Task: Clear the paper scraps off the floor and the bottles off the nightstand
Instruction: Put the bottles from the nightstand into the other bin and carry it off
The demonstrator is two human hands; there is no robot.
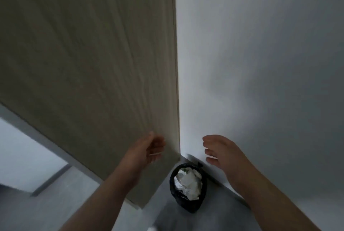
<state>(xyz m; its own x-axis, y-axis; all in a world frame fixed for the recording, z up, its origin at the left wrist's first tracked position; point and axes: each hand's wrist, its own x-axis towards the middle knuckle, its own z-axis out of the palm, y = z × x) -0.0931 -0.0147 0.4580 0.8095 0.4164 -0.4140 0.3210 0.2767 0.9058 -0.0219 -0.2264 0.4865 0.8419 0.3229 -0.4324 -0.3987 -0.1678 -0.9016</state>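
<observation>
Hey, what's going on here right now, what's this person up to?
A person stands over a small bin lined with a black bag, in the corner between a wooden panel and a white wall. Crumpled white paper already fills the bin. Both hands hover above it, open and empty: the left hand near the panel, the right hand by the wall. No bottles or nightstand are in view.

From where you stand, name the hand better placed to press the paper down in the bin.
Right, marginally. The right hand hovers empty nearer the bin of crumpled paper; the left hand is by the wooden panel.
</observation>
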